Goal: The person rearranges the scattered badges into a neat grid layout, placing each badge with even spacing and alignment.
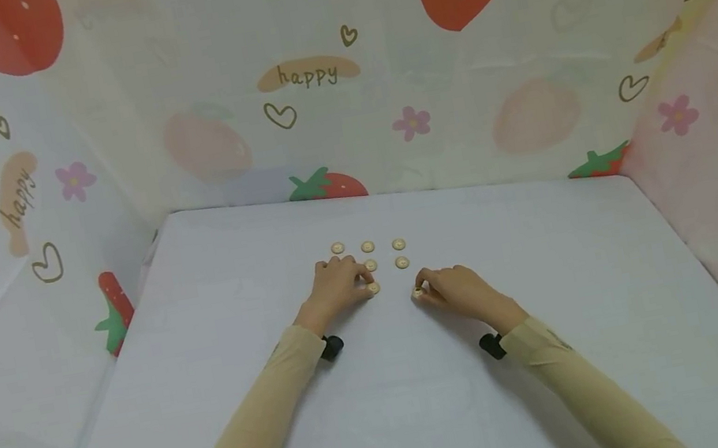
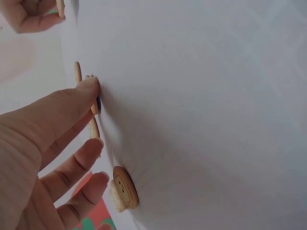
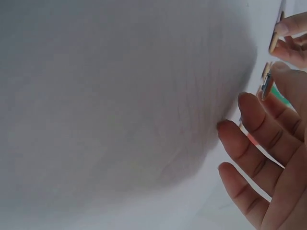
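My left hand [image 1: 339, 285] pinches a round wooden button-like disc [image 1: 373, 288] between thumb and forefinger, low at the white tabletop. In the left wrist view the thumb partly covers that disc [image 2: 96, 106]. To its right, my right hand [image 1: 463, 290] pinches another such disc [image 1: 418, 292] at the fingertips. The right wrist view shows this disc [image 3: 267, 86] tilted on edge, with a dark bluish patch on it; the other fingers spread loosely. Just beyond the hands, a middle disc [image 1: 370, 265] lies beside the left fingertips, and another disc [image 1: 402, 262] lies to its right.
A back row holds a left disc [image 1: 338, 248], a middle disc [image 1: 368, 246] and a right disc [image 1: 399, 244]. The white tabletop [image 1: 395, 426] is bounded by a strawberry-printed cloth [image 1: 406, 79] at the back and both sides. Black cameras sit on both wrists.
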Motion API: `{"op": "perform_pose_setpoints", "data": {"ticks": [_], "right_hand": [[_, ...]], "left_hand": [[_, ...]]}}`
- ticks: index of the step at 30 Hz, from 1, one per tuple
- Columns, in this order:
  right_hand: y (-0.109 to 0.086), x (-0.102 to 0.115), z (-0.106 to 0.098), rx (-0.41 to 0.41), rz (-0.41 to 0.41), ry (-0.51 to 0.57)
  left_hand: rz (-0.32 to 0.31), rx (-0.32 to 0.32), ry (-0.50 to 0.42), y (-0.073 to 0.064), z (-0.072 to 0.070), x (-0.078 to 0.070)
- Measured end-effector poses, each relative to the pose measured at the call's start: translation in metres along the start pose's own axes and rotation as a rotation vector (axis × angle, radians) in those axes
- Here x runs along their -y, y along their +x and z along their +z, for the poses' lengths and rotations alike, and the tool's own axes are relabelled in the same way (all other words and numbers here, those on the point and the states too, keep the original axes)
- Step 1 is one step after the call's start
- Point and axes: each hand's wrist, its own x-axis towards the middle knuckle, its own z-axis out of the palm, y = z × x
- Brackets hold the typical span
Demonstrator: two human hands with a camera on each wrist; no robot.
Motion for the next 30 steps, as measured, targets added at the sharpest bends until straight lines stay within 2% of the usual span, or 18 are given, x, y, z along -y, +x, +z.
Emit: {"op": "perform_pose_setpoints", "data": {"ticks": [8, 24, 30], "right_hand": [[0.012, -0.003, 0.005, 0.015, 0.056, -0.008], [0.029, 0.003, 0.007, -0.028, 0.052, -0.066], [0.030, 0.002, 0.009, -0.029, 0.061, -0.049]], "left_hand": [[0.004, -0.010, 0.010, 0.000, 0.001, -0.002], [0.009, -0.036, 0.014, 0.000, 0.004, 0.000], [0.025, -0.042, 0.042, 0.000, 0.007, 0.002]]}}
